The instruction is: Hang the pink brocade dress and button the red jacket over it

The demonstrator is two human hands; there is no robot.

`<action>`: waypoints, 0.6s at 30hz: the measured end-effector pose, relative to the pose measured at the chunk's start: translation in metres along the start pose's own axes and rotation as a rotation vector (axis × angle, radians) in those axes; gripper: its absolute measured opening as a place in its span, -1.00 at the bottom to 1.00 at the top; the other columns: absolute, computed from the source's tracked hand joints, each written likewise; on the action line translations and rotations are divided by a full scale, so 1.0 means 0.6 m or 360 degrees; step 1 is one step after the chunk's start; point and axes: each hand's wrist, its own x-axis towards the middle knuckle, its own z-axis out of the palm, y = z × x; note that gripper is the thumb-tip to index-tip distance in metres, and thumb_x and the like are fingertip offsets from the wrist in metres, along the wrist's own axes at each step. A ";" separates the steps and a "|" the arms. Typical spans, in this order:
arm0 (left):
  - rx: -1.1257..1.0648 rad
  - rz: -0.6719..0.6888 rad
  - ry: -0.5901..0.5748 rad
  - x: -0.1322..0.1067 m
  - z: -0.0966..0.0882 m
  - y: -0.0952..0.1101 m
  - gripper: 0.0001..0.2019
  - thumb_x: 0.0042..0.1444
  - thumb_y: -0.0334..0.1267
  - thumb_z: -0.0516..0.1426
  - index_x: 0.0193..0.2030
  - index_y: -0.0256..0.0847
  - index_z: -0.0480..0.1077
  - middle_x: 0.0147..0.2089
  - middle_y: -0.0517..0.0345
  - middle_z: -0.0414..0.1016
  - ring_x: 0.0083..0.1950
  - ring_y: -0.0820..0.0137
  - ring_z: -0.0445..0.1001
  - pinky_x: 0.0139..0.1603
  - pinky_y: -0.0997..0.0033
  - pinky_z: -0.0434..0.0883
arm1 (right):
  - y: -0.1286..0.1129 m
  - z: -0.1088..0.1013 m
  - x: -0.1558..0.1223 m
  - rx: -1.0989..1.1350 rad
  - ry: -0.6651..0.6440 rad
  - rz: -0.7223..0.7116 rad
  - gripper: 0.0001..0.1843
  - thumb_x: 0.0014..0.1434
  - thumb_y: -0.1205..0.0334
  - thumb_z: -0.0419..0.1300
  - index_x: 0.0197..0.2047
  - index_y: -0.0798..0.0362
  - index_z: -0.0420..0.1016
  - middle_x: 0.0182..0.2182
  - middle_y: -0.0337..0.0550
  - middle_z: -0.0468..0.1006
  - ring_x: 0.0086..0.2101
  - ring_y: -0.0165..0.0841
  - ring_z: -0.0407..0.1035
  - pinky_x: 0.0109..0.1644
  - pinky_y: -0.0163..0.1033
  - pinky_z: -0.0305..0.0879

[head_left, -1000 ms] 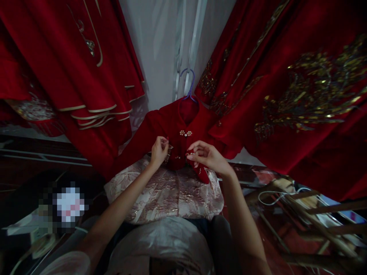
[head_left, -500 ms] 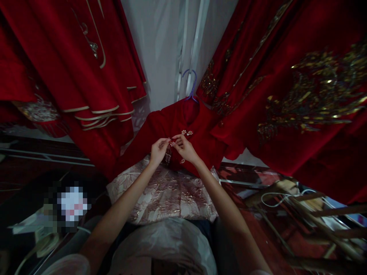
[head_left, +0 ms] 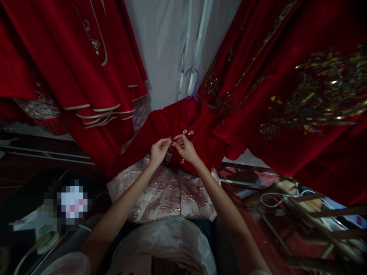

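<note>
A red jacket (head_left: 163,124) on a purple hanger (head_left: 195,82) lies in front of me, its front facing up. My left hand (head_left: 159,151) and my right hand (head_left: 186,148) meet at the front opening, thumb and fingers pinched on a beaded button there. The fingertips mostly cover that button. Just above sits a pair of flower-shaped beaded buttons (head_left: 188,132), and one more beaded button (head_left: 182,161) shows below the right hand. A beaded tassel (head_left: 169,155) hangs beside the left fingers. Under the jacket, a pale pink brocade skirt (head_left: 172,198) spreads toward my lap.
Red garments with light piping (head_left: 97,91) hang at the left. Gold-sequined red garments (head_left: 312,91) hang at the right. Behind the hanger is a pale wall with a metal upright (head_left: 197,42). Wooden stools (head_left: 304,217) with a white cable (head_left: 272,204) stand at lower right.
The view has shifted slightly. Both hands stay pinched at the same button, with only tiny finger movement; the jacket lies as before.
</note>
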 end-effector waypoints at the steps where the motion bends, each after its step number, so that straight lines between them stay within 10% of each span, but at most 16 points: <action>1: 0.0003 0.0012 -0.0003 0.000 0.001 0.000 -0.70 0.06 -0.06 0.19 -0.18 -0.25 0.48 -0.14 0.00 0.58 -0.19 0.38 0.55 -0.10 0.34 0.48 | -0.001 -0.002 0.000 -0.0009 -0.0002 0.0000 -0.79 0.12 0.20 0.12 -0.15 0.01 0.30 -0.42 -0.27 0.37 -0.41 -0.44 0.34 -0.35 -0.33 0.32; 18: 0.0145 0.0089 -0.0160 0.000 0.007 -0.007 -0.75 0.02 -0.23 0.19 -0.15 -0.23 0.51 -0.17 0.03 0.60 -0.20 0.37 0.56 -0.09 0.30 0.49 | 0.002 -0.014 0.002 -0.0080 0.0129 -0.0075 -0.82 0.13 0.23 0.09 -0.16 0.03 0.31 -0.41 -0.22 0.38 -0.41 -0.41 0.33 -0.39 -0.33 0.31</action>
